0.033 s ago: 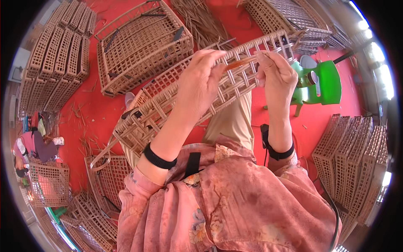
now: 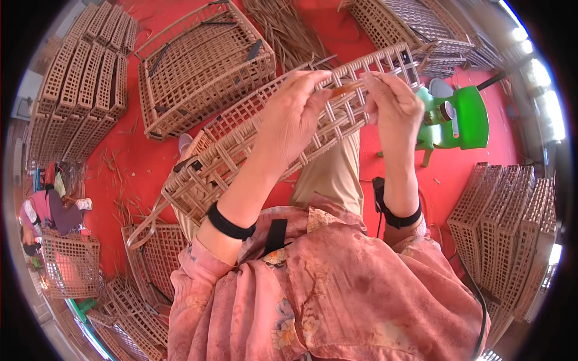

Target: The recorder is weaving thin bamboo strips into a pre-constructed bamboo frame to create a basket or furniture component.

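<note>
A woven wicker basket with an open lattice lies tilted across my lap, its wrapped rim running up to the right. Over that rim, a short flat brown strip stretches between my two hands. My left hand is closed, thumb and fingers pinching the strip's left end beside the rim. At the other end, the fingers of my right hand are pressed together on the strip, near the basket's right corner. The fingertips of both hands partly hide the strip's ends.
A larger wicker basket stands ahead on the red floor, near loose cane strips. To the right is a green plastic chair with a jar on it. Stacked baskets flank both sides. Another person sits far left.
My left hand has shifted slightly right and my right hand slightly left, so less of the brown strip shows between them. The basket stays in about the same place.
</note>
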A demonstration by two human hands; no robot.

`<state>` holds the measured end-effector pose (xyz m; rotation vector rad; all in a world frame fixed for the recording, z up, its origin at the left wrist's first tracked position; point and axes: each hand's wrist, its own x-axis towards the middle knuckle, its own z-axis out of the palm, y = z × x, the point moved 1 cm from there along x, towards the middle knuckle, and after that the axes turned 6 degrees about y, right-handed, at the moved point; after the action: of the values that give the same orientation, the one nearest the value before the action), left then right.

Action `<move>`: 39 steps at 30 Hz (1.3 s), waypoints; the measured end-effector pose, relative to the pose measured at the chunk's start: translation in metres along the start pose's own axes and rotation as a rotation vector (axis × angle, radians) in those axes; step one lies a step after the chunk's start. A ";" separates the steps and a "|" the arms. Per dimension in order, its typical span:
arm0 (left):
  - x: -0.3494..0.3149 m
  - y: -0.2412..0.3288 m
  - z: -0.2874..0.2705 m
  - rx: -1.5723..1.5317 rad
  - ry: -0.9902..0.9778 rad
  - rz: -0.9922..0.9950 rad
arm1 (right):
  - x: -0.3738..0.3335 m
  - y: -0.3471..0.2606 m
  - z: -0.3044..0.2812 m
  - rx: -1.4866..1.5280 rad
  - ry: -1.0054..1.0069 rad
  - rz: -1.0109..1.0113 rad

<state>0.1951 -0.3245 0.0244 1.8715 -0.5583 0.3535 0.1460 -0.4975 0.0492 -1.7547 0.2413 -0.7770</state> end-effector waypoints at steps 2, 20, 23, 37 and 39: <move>0.011 0.001 0.011 -0.350 -0.221 -0.280 | 0.007 0.009 0.000 -0.014 -0.016 0.111; 0.022 -0.017 0.042 0.299 -0.118 -0.050 | 0.032 0.069 0.013 0.105 -0.350 0.650; 0.020 -0.012 0.042 0.300 -0.067 0.065 | 0.023 0.064 0.012 0.053 -0.182 0.480; 0.058 0.009 0.075 0.088 -0.193 -0.210 | 0.073 0.066 -0.037 -0.287 -0.201 0.373; 0.057 0.011 0.074 0.225 -0.171 -0.111 | 0.076 0.078 -0.039 -0.338 -0.276 0.343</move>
<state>0.2361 -0.4084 0.0347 2.1539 -0.5441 0.1896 0.1975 -0.5940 0.0120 -2.0408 0.4929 -0.2507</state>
